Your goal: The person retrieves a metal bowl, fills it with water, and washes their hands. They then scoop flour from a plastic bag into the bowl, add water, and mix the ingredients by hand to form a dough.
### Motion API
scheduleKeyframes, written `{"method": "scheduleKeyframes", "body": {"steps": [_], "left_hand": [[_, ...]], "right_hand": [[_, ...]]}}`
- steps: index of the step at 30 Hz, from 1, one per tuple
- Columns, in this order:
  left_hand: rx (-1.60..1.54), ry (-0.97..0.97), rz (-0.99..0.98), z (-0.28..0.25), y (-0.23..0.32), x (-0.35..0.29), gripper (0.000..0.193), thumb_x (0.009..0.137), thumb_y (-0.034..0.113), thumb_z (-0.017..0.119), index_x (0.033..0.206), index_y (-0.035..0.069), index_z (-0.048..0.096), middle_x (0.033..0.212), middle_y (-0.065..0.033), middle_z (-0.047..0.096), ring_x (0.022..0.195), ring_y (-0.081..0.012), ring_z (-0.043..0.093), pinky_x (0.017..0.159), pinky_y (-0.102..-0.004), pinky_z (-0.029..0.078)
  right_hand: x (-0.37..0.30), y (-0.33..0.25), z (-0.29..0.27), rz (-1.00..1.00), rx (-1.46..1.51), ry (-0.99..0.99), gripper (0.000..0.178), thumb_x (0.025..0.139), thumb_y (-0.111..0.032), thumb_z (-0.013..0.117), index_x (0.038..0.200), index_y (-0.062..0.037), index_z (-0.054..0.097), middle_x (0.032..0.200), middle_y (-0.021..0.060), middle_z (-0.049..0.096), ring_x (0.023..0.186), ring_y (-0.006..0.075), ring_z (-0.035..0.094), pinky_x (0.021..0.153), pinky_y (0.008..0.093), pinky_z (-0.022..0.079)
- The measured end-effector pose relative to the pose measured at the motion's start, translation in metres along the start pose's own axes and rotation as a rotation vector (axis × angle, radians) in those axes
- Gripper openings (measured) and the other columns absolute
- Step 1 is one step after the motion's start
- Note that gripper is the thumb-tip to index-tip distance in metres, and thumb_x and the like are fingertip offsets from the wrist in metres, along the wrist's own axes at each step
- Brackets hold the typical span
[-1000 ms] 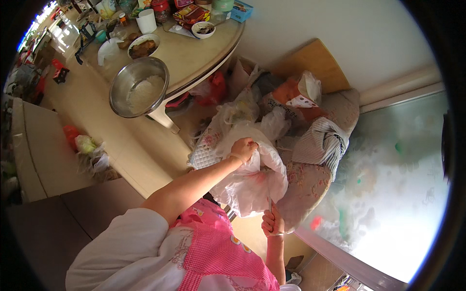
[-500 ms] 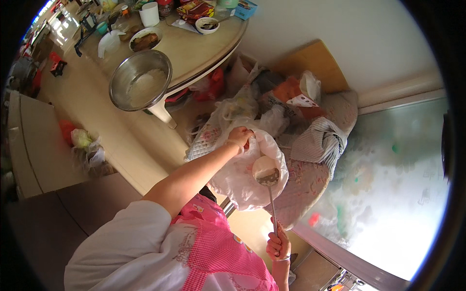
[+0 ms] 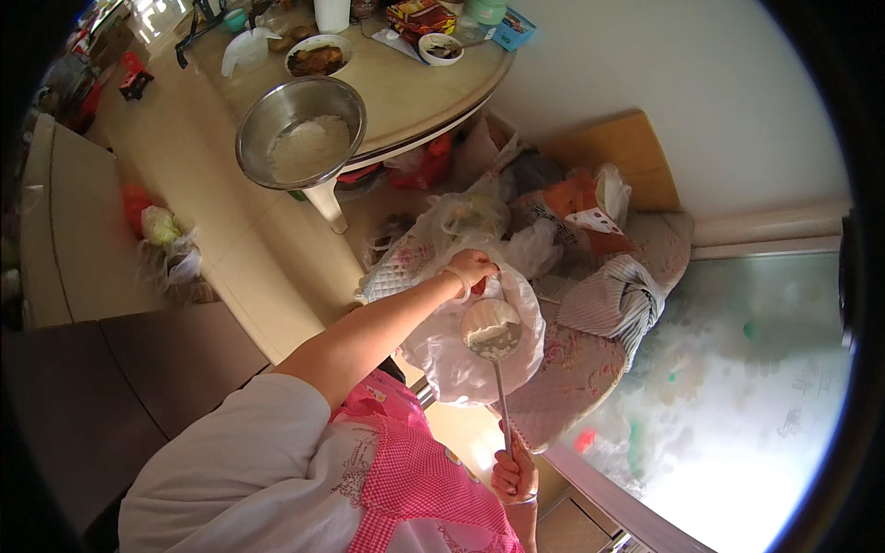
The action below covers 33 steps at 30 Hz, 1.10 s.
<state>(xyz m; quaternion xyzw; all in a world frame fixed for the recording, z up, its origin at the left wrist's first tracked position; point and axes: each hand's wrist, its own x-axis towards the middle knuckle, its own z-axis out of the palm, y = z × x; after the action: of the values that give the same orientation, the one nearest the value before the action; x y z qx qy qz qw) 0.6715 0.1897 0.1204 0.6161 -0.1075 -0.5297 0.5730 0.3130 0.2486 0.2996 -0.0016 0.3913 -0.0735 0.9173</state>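
My right hand [image 3: 514, 475] is closed round the handle of a long metal ladle [image 3: 501, 396]. Its round head, with white flour [image 3: 495, 343] on it, is over the mouth of a white bag [image 3: 438, 355]. My left hand [image 3: 473, 269] grips the bag's upper edge, fingers closed, with something red just under them. What lies deeper in the bag is hidden by the ladle. Farther off to the left, a wide steel bowl [image 3: 247, 147] holding a heap of flour [image 3: 309, 147] rests at the rim of the table.
The bag rests on a chair with a quilted floral cover [image 3: 576, 387], piled with plastic bags [image 3: 475, 217] and a striped cloth [image 3: 613, 300]. On the round table [image 3: 396, 106] are a food bowl [image 3: 318, 57] and a small bowl [image 3: 441, 50]. A frosted glass panel [image 3: 719, 359] is at right.
The ladle has risen out of the bag's mouth with flour on it, its head moving slightly left. My left hand keeps its hold on the bag. The whole view has shifted a little.
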Motion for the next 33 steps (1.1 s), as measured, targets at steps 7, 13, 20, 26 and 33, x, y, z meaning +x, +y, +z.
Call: {"method": "scheduleKeyframes", "body": {"steps": [7, 13, 20, 26, 33], "left_hand": [[-0.233, -0.016, -0.16, -0.012, 0.006, -0.02, 0.019, 0.08, 0.02, 0.065, 0.084, 0.001, 0.065, 0.072, -0.0071, 0.063, 0.06, -0.0175, 0.059, 0.052, -0.0329, 0.046], [-0.36, 0.031, -0.137, -0.006, -0.039, -0.019, 0.016, 0.079, 0.019, 0.068, 0.081, 0.004, 0.063, 0.067, -0.0074, 0.06, 0.053, -0.0189, 0.056, 0.047, -0.0336, 0.045], [-0.519, 0.094, -0.104, -0.007, -0.065, -0.026, 0.011, 0.082, 0.014, 0.064, 0.082, 0.004, 0.06, 0.07, -0.0068, 0.057, 0.058, -0.018, 0.053, 0.049, -0.0333, 0.042], [-0.567, -0.14, -0.014, 0.006, -0.149, 0.023, 0.022, 0.083, 0.023, 0.062, 0.098, 0.007, 0.061, 0.092, -0.0072, 0.061, 0.082, -0.0197, 0.057, 0.067, -0.0343, 0.047], [-0.953, -0.393, 0.25, -0.002, -0.208, 0.054, 0.024, 0.091, 0.022, 0.052, 0.108, 0.007, 0.061, 0.11, -0.0104, 0.062, 0.099, -0.0224, 0.059, 0.08, -0.0378, 0.049]], "right_hand": [[-0.005, -0.023, 0.043, 0.001, -0.07, -0.043, 0.041, 0.1, -0.019, 0.035, 0.14, -0.0094, 0.032, 0.053, -0.0036, 0.026, 0.035, 0.0028, 0.021, 0.028, 0.0179, 0.018], [0.065, -0.036, 0.136, 0.081, -0.297, -0.169, 0.04, 0.1, -0.019, 0.033, 0.14, -0.0122, 0.032, 0.053, -0.0021, 0.028, 0.033, 0.0029, 0.022, 0.027, 0.0175, 0.017], [0.183, 0.018, 0.275, -0.024, -0.986, -0.255, 0.041, 0.099, -0.013, 0.034, 0.139, -0.0073, 0.034, 0.055, -0.0044, 0.03, 0.039, 0.0021, 0.026, 0.032, 0.0163, 0.023], [0.322, 0.05, 0.265, -1.188, -2.378, -0.416, 0.051, 0.091, -0.012, 0.046, 0.14, -0.0141, 0.034, 0.071, 0.0139, 0.059, 0.06, 0.0299, 0.061, 0.055, 0.0408, 0.05], [0.329, 0.072, 0.268, -1.18, -2.603, -0.27, 0.05, 0.092, -0.017, 0.047, 0.14, -0.0217, 0.035, 0.069, 0.0192, 0.06, 0.061, 0.0356, 0.061, 0.055, 0.0474, 0.049]]}}
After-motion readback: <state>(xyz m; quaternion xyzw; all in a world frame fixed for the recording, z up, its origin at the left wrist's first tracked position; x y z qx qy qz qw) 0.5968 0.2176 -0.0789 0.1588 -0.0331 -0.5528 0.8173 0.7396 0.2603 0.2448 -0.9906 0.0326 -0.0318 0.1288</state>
